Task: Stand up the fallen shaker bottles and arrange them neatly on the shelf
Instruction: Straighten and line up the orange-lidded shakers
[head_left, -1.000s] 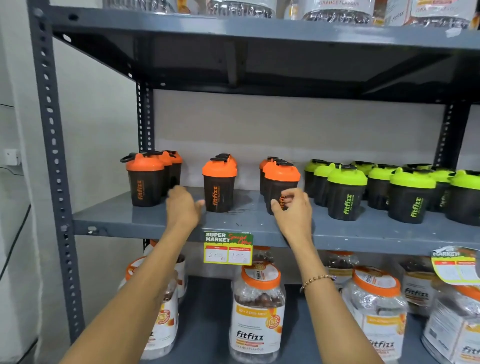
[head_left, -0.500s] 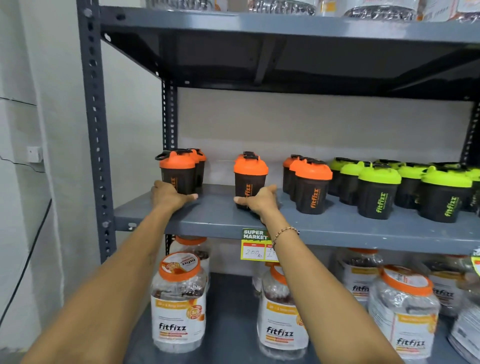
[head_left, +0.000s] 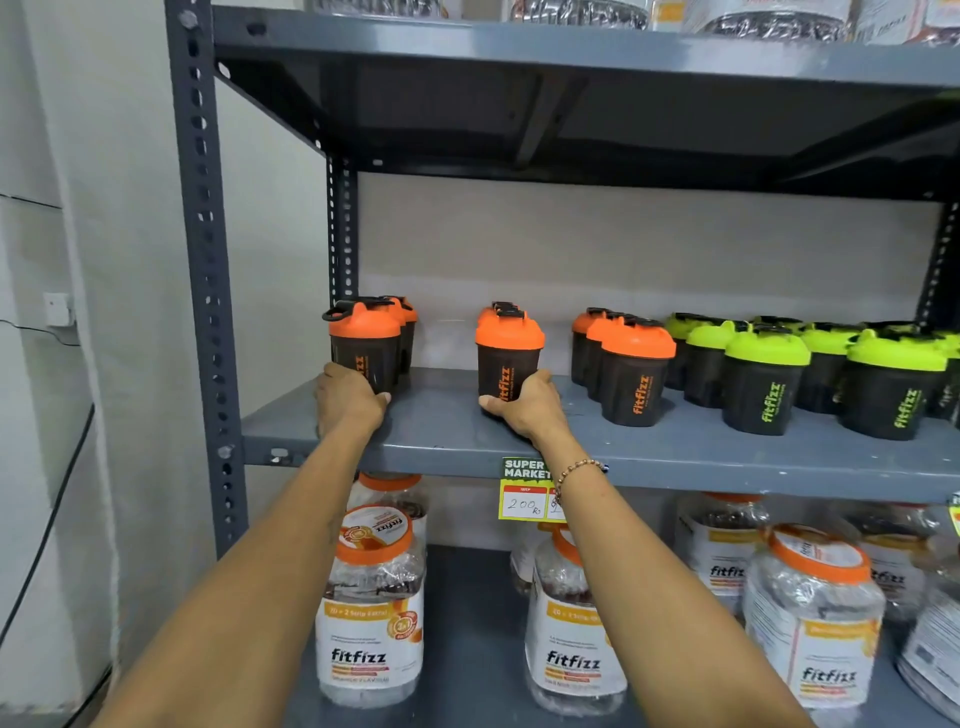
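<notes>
Shaker bottles (head_left: 634, 364): all upright on middle shelf (head_left: 675, 452) | left hand (head_left: 348, 397) fingers wrapped around leftmost orange bottle (head_left: 363, 345) | right hand (head_left: 524, 405) grips second orange bottle (head_left: 506, 356) | none fallen; spacing uneven, alignment remains.

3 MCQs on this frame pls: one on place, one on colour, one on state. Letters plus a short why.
1. Where does the price tag hang?
A. on the top shelf
B. on the front edge of the middle shelf
C. on a jar

2. What lid colour has the shaker bottle at the right hand?
A. orange
B. green
C. white

3. How do the shaker bottles on the middle shelf stand?
A. all that show are upright
B. most lie on their sides
C. stacked in two layers

Key: 1 B, the tag hangs below the shelf lip by the right wrist. 2 A, its lid is orange; green lids sit further right. 3 A, no bottle lies fallen; the left hand has its grip low on the leftmost bottle.
</notes>
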